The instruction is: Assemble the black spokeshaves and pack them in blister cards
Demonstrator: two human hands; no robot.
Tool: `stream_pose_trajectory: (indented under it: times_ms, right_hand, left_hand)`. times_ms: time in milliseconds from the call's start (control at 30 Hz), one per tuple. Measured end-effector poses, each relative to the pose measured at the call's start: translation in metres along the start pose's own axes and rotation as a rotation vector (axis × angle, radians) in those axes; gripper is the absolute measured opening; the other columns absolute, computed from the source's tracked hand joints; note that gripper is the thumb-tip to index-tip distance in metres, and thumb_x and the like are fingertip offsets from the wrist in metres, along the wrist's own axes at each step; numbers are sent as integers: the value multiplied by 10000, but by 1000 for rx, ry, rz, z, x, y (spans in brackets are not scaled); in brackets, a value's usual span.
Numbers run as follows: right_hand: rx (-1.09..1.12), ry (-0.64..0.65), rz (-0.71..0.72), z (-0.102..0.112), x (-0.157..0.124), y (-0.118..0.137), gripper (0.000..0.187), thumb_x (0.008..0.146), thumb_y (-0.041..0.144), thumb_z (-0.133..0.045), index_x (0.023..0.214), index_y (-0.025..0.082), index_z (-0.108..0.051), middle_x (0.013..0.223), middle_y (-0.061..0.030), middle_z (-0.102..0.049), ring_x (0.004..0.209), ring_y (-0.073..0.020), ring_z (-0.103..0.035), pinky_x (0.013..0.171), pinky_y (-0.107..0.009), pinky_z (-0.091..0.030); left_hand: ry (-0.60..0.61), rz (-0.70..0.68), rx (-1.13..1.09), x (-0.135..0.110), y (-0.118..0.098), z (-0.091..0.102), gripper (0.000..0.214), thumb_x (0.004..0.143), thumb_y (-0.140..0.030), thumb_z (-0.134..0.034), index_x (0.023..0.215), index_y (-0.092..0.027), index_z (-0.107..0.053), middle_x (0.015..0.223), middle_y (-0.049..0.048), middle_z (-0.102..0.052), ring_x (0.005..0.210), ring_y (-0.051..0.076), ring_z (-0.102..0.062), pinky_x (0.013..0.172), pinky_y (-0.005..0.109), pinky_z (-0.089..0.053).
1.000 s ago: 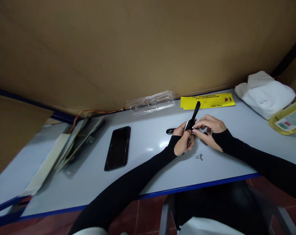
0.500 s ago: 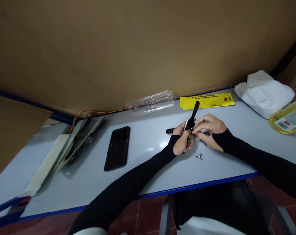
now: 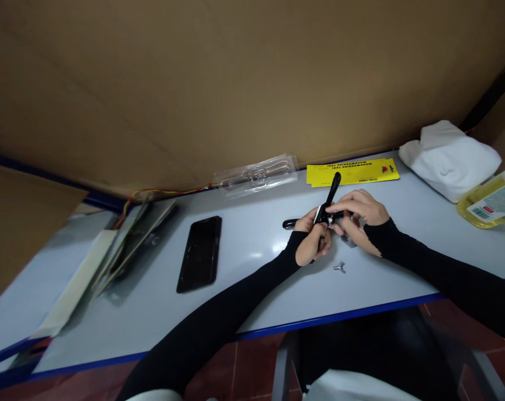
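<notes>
My left hand (image 3: 310, 239) is closed around a black spokeshave (image 3: 333, 190), one handle pointing up and away; the lower handle is hidden by the hand. A pale blade edge and a small shiny metal part show at its middle. My right hand (image 3: 361, 213) is at the spokeshave's right side, index finger stretched out against it and thumb lower, with a gap between them. Behind the hands lies another black handle (image 3: 289, 224), mostly covered, seemingly of a second spokeshave. A silver wing screw (image 3: 339, 267) lies on the table just below my right hand.
Yellow spokeshave cards (image 3: 353, 171) and a clear plastic blister (image 3: 261, 175) lie along the back wall. A black phone (image 3: 199, 253) is at left, near leaning panels (image 3: 131, 245). A white cloth bundle (image 3: 451, 159) and a bottle of yellow liquid (image 3: 493, 200) are at right.
My right hand's fingers have spread from a pinch at the spokeshave's middle, and its index finger has shifted up. My left hand and the spokeshave stay almost still.
</notes>
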State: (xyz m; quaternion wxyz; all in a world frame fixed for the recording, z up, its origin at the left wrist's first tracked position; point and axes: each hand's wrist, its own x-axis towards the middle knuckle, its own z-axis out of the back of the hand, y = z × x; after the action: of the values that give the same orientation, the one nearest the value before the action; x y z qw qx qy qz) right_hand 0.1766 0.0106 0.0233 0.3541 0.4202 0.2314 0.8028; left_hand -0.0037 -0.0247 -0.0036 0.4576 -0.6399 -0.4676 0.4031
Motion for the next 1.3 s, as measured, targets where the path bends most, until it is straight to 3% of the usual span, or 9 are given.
stream_pose_trajectory:
  times_ms: [233, 367, 533, 667, 867, 1033, 1133, 1233, 1300]
  right_hand:
    - [20, 51, -50, -5, -1, -3, 26, 868, 201, -736, 856, 205, -758, 820, -34, -682, 752, -163, -592, 571, -261, -432]
    - [35, 64, 15, -3, -2, -4, 190, 883, 129, -656, 841, 245, -801, 943, -73, -710, 930, -213, -610, 534, -239, -416]
    - [33, 26, -71, -2, -2, 1, 205, 783, 164, -736, 984, 193, -766, 953, -69, -674, 778, -167, -606, 519, -239, -423]
    - [31, 66, -102, -3, -1, -2, 122, 844, 290, -795, 911, 193, -759, 800, -17, -685, 658, -126, -582, 551, -242, -436]
    - [72, 105, 9, -1, -2, -3, 237, 911, 137, -628, 927, 250, -836, 978, -55, -720, 813, -150, -628, 559, -222, -467]
    - [86, 60, -83, -2, -2, -2, 233, 818, 197, -763, 1044, 205, -822, 992, -77, -683, 774, -155, -626, 483, -218, -430]
    - [118, 96, -96, -1, 0, -2, 99, 861, 244, -752, 913, 207, -828, 946, -62, -692, 686, -123, -599, 480, -219, -422]
    - [120, 117, -62, 2, 1, -1, 224, 869, 140, -646, 699, 214, -772, 943, -59, -692, 738, -137, -601, 521, -225, -444]
    - [113, 94, -67, 2, 0, 1, 178, 831, 118, -646, 734, 213, -760, 966, -65, -679, 795, -158, -612, 519, -223, -443]
  left_hand:
    - [3, 25, 31, -1, 0, 1, 738, 904, -327, -588, 1560, -65, -375, 472, -98, -557, 276, 77, -321, 298, 165, -242]
    - [13, 34, 41, -1, 0, 1, 705, 906, -324, -575, 1543, -74, -404, 473, -98, -555, 273, 69, -309, 298, 159, -231]
    - [-12, 42, 24, 0, 2, 0, 739, 894, -334, -595, 1557, -87, -380, 477, -107, -535, 291, 83, -325, 294, 166, -246]
    - [-19, 55, 45, -1, -1, -1, 745, 897, -351, -615, 1548, -69, -386, 468, -106, -532, 285, 77, -315, 297, 165, -236]
    - [-5, 47, 34, -1, 1, 0, 736, 925, -360, -610, 1563, -78, -376, 469, -108, -535, 272, 62, -293, 301, 157, -222]
    - [-27, 37, 7, 1, 4, 0, 740, 921, -361, -631, 1566, -87, -394, 483, -102, -536, 283, 65, -304, 297, 162, -237]
    - [-22, 42, 23, 1, 3, 0, 735, 926, -351, -623, 1570, -85, -388, 472, -102, -534, 286, 67, -296, 299, 158, -239]
    - [-14, 38, 28, 0, 3, 1, 724, 935, -344, -607, 1569, -82, -376, 464, -106, -527, 282, 70, -285, 291, 155, -232]
    - [-17, 32, 16, 1, 4, 1, 729, 940, -361, -619, 1569, -87, -375, 465, -107, -521, 282, 68, -282, 289, 153, -229]
